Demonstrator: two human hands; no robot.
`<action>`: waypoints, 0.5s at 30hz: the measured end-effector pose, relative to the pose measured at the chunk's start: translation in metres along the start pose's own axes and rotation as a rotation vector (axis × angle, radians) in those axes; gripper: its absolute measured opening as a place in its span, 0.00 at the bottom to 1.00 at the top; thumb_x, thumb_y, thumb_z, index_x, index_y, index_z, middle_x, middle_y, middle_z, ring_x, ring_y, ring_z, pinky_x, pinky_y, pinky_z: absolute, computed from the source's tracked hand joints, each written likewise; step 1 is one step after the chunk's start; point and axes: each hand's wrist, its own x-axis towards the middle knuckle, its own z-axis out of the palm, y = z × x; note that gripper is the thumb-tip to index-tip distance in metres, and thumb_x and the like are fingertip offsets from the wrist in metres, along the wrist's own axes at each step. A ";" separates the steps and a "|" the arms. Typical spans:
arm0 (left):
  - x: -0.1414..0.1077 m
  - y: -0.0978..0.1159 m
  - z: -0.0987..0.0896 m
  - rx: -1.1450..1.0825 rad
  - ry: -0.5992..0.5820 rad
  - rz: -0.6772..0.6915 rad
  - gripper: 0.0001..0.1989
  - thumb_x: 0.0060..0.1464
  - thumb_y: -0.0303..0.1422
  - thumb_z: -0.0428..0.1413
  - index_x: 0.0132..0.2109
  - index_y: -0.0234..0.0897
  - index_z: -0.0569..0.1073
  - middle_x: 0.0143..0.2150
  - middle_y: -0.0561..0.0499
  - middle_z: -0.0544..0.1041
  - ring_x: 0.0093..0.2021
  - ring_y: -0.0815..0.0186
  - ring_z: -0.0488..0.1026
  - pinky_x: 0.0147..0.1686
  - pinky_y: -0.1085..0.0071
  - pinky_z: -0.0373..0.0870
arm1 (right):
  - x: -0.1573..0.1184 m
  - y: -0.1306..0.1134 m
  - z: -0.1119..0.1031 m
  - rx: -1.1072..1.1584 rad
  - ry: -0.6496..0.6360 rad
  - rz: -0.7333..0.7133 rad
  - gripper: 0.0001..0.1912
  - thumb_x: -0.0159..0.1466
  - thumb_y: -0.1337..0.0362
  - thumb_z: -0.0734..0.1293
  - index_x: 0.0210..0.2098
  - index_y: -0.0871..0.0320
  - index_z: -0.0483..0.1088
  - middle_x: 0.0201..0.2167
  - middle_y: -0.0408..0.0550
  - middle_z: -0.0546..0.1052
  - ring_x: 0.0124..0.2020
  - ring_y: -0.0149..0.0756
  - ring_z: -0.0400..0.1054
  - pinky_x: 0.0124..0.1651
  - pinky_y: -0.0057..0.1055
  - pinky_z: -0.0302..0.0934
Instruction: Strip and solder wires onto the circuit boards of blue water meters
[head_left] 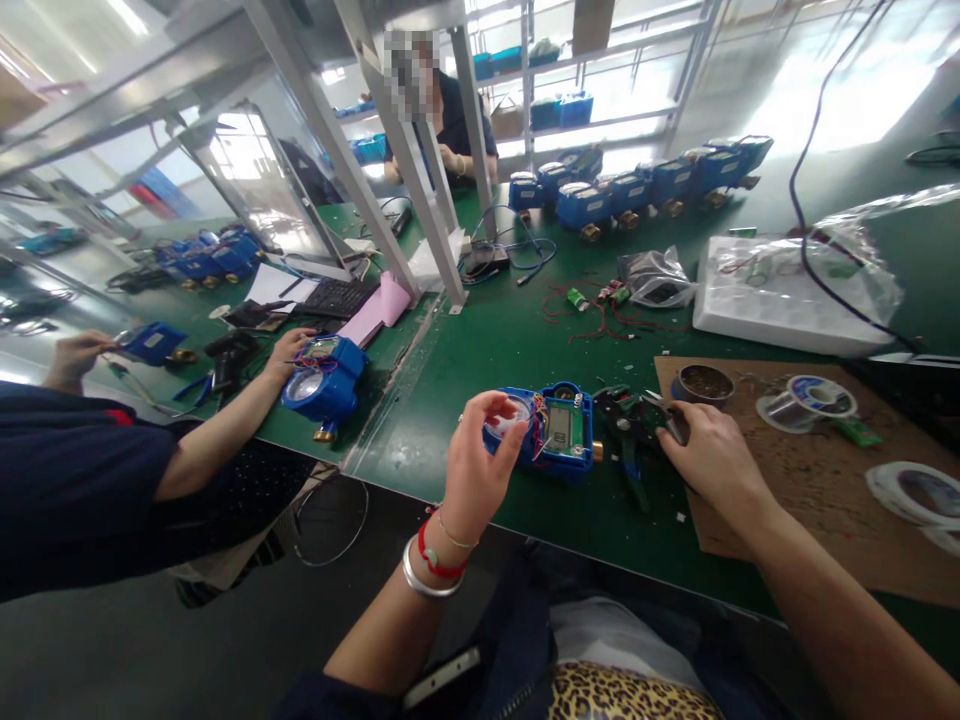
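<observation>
A blue water meter [551, 430] lies on the green bench in front of me, with its circuit board, small display and red and blue wires exposed. My left hand [480, 450] curls its thumb and fingers around the meter's clear round dial, partly covering it. To the right, my right hand [712, 450] closes on a small grey metal tool [676, 424]; its exact kind is hard to make out. Beside that hand, wire strippers [626, 430] with dark handles rest on the bench, between the meter and the brown board.
On the brown board [750, 500] stand a small round tin [703, 384], a solder spool [814, 400] and a white tape roll [915, 492]. A white foam tray [784, 300] is behind. Several blue meters [630, 190] line the back. At left, a co-worker's hand [289, 355] touches another meter [326, 385].
</observation>
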 end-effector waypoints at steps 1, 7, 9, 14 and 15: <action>-0.005 0.001 -0.001 0.005 0.004 0.020 0.10 0.62 0.35 0.53 0.49 0.38 0.67 0.45 0.46 0.73 0.45 0.64 0.72 0.47 0.65 0.69 | 0.001 -0.001 -0.001 0.020 0.007 -0.003 0.23 0.61 0.60 0.62 0.52 0.67 0.69 0.46 0.62 0.74 0.49 0.51 0.67 0.52 0.47 0.61; -0.020 0.005 0.002 0.151 -0.091 0.117 0.08 0.59 0.35 0.57 0.44 0.38 0.70 0.44 0.46 0.73 0.48 0.59 0.71 0.49 0.62 0.69 | 0.004 -0.013 -0.013 0.128 -0.004 -0.010 0.18 0.63 0.61 0.62 0.48 0.66 0.71 0.46 0.61 0.75 0.50 0.49 0.67 0.54 0.48 0.60; -0.018 0.003 0.004 0.158 -0.084 0.122 0.04 0.60 0.33 0.56 0.42 0.38 0.71 0.42 0.48 0.74 0.46 0.61 0.72 0.48 0.63 0.70 | 0.004 -0.016 -0.020 0.126 -0.005 0.005 0.17 0.64 0.61 0.62 0.47 0.65 0.72 0.46 0.59 0.75 0.51 0.48 0.67 0.55 0.46 0.61; -0.017 -0.003 0.002 0.144 -0.035 0.118 0.04 0.59 0.31 0.57 0.42 0.41 0.75 0.43 0.51 0.77 0.43 0.62 0.74 0.47 0.65 0.70 | 0.004 -0.020 -0.050 0.143 -0.018 0.026 0.14 0.66 0.64 0.60 0.47 0.62 0.72 0.49 0.54 0.75 0.52 0.40 0.68 0.56 0.36 0.62; -0.018 -0.004 0.002 0.141 -0.023 0.102 0.04 0.59 0.32 0.57 0.42 0.41 0.75 0.44 0.51 0.77 0.43 0.62 0.75 0.47 0.65 0.70 | 0.005 -0.020 -0.056 0.145 -0.025 0.026 0.14 0.66 0.64 0.60 0.47 0.61 0.72 0.49 0.53 0.75 0.52 0.38 0.69 0.56 0.34 0.62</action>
